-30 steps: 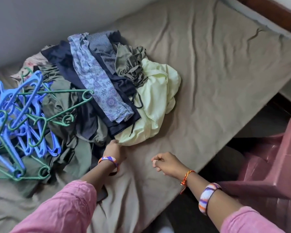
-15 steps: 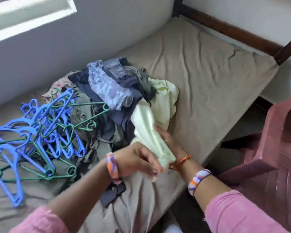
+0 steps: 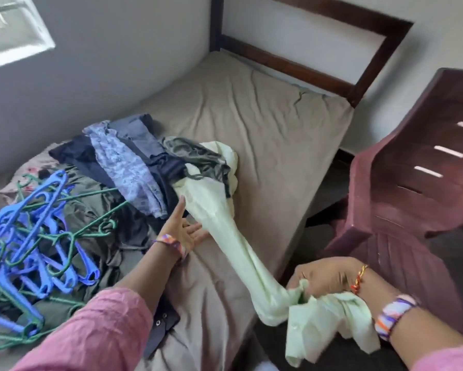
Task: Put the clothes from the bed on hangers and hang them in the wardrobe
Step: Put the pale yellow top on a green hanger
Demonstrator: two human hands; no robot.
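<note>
Pale-green garment [image 3: 219, 247], thin, limp & likely light, stretched taut from clothes pile [image 3: 134, 167]: right hand [image 3: 329, 277] clenches its end, left hand [image 3: 183, 231] spread flat beside it; best regripped at shoulders.

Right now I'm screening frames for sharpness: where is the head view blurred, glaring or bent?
Head view: window blown out white; hangers and right hand motion-smeared; pale green garment fairly sharp; wide-angle lens slants the bed frame.
</note>
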